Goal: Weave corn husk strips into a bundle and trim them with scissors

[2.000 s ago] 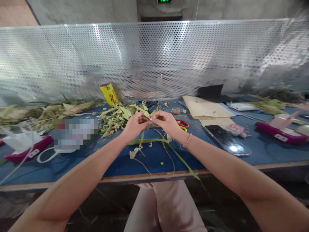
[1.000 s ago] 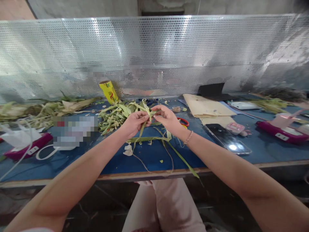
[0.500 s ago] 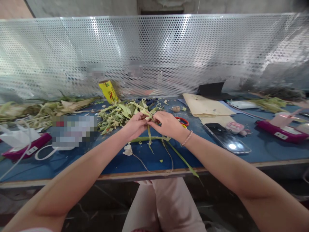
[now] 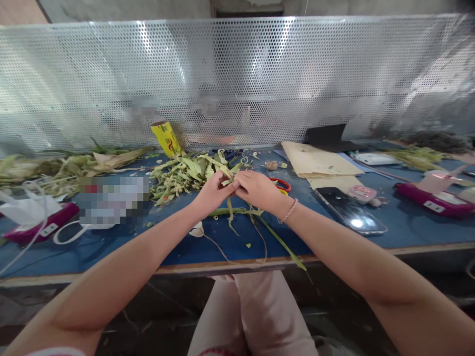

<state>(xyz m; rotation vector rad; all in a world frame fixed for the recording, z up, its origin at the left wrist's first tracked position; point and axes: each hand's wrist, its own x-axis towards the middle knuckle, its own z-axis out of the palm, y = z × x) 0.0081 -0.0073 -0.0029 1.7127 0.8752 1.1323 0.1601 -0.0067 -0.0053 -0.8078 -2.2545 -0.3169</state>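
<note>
My left hand (image 4: 214, 192) and my right hand (image 4: 256, 189) meet above the blue table, fingertips touching. Both are closed on pale green leaf strips (image 4: 230, 203), whose ends hang below the fingers; the part between the fingers is mostly hidden. Behind my left hand lies a heap of green leaf pieces (image 4: 181, 178). A long green strip (image 4: 284, 244) reaches past the table's front edge, beside a thin string (image 4: 218, 247) tied to a pale husk piece (image 4: 197, 230). Scissors with red and yellow handles (image 4: 281, 184) lie partly behind my right hand.
A yellow tube (image 4: 166, 140) leans near the perforated metal screen (image 4: 237, 74). Brown paper (image 4: 319, 160), a phone (image 4: 349, 210) and a magenta box (image 4: 432, 200) lie right; dried husks (image 4: 74, 168) and another magenta box (image 4: 40, 227) lie left.
My left thumb has moved right, against the fingers of my right hand. My right hand has turned slightly, its fingers now covering more of the strips.
</note>
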